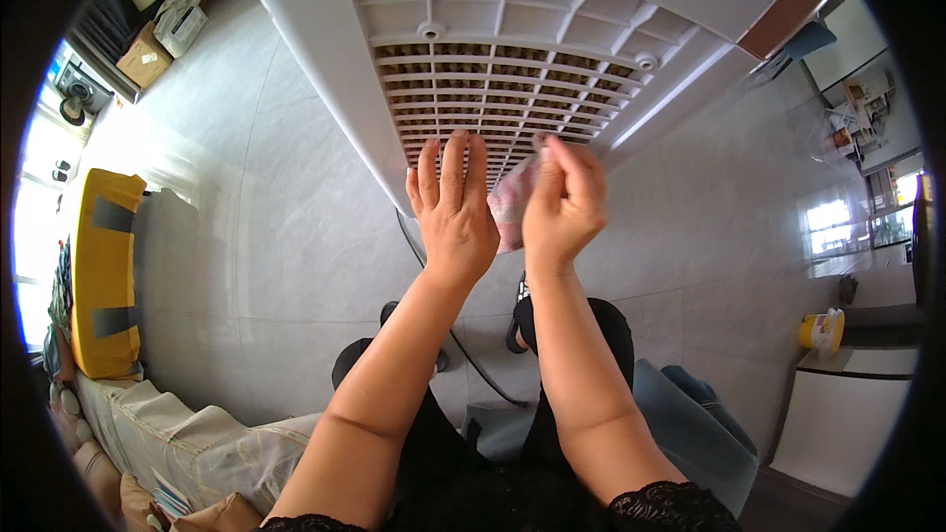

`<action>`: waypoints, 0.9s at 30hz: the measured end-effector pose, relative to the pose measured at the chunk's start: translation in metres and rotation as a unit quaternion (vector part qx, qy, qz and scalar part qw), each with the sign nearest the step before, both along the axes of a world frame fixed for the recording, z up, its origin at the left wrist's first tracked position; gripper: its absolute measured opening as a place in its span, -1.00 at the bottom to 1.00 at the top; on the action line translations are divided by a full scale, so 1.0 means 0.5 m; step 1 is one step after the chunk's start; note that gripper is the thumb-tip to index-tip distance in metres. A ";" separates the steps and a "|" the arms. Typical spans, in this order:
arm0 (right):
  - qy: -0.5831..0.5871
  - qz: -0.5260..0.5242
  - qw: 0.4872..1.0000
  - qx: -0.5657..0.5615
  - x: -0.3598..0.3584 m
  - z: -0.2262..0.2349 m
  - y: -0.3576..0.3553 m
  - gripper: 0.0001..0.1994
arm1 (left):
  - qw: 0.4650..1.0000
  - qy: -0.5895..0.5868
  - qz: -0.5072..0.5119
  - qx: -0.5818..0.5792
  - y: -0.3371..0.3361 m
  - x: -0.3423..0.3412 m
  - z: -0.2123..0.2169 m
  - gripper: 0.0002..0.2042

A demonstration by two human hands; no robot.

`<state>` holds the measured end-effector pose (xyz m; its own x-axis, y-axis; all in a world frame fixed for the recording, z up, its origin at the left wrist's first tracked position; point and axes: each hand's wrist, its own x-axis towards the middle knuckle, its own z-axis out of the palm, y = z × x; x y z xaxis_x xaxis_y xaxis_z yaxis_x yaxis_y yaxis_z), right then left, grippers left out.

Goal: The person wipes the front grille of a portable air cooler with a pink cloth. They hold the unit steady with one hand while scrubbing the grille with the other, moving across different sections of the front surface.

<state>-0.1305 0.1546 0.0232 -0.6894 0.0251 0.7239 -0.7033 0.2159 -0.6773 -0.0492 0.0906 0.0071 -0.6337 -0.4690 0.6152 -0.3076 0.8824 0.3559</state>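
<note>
A large white appliance [305,0] stands in front of me, its side fitted with a white plastic grille [483,89]. Brownish, textured material shows behind the grille's slots. My left hand [455,212] rests with its fingers stretched over the lower slats, palm down, holding nothing. Beside it, my right hand [569,202] is closed in a pinch on a pinkish-white cloth [508,209], which hangs down to the left between the two hands. Part of the cloth is hidden by the right hand, whose fingertips are slightly blurred near the grille's lower right edge.
A dark cable [473,360] runs over the grey tiled floor [276,266] near my feet. Blue-grey fabric [690,424] lies beneath me. At the left are a yellow padded piece [106,276] and a plastic-covered sofa [187,433]. A yellow tub [821,331] stands at the right.
</note>
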 end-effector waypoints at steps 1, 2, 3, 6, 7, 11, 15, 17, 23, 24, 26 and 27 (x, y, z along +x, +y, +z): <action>-0.045 -0.001 0.999 -0.022 0.001 0.004 0.004 -0.86 | 1.000 0.006 0.003 0.001 0.001 -0.001 -0.003 -0.50; -0.011 -0.014 1.000 -0.014 -0.001 0.003 -0.006 -0.88 | 1.000 0.011 0.005 0.001 0.000 -0.004 -0.007 -0.50; 0.043 0.014 0.999 0.020 -0.004 -0.004 -0.016 -0.89 | 1.000 0.018 0.004 0.000 0.000 -0.008 -0.007 -0.50; 0.021 0.046 0.998 0.023 0.005 -0.006 -0.016 -0.87 | 1.000 0.027 0.008 0.000 0.003 -0.008 -0.013 -0.50; 0.025 0.041 0.999 0.019 0.002 0.001 -0.005 -0.87 | 1.000 0.023 0.010 -0.004 0.001 -0.007 -0.012 -0.50; 0.022 0.017 1.000 0.003 -0.008 0.010 0.000 -0.86 | 0.999 0.036 0.007 -0.010 0.002 -0.013 -0.014 -0.51; 0.033 0.039 0.998 0.027 0.011 0.012 -0.015 -0.88 | 0.998 0.067 0.017 0.009 0.003 -0.024 -0.031 -0.46; 0.011 0.046 0.999 -0.008 0.010 0.025 -0.002 -0.88 | 0.998 0.065 0.006 -0.003 -0.002 -0.018 -0.028 -0.47; 0.010 0.125 0.986 0.112 0.019 0.012 -0.013 -0.87 | 0.998 0.062 0.019 -0.008 0.002 -0.023 -0.034 -0.48; -0.033 0.133 0.986 0.096 0.025 0.007 -0.002 -0.89 | 0.999 0.050 0.015 -0.016 0.003 -0.019 -0.028 -0.49; -0.091 0.140 0.985 0.035 0.018 -0.015 0.029 -0.90 | 0.999 0.016 0.011 -0.031 0.001 -0.009 -0.012 -0.52; -0.158 0.145 0.977 0.010 0.019 -0.011 0.048 -0.90 | 0.998 0.055 -0.001 -0.021 -0.002 -0.006 -0.016 -0.53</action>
<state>-0.1209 0.1785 0.0177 -0.8549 -0.2153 0.4720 -0.4931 0.0542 -0.8683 -0.0520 0.0897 -0.0008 -0.5619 -0.4407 0.7001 -0.2668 0.8976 0.3509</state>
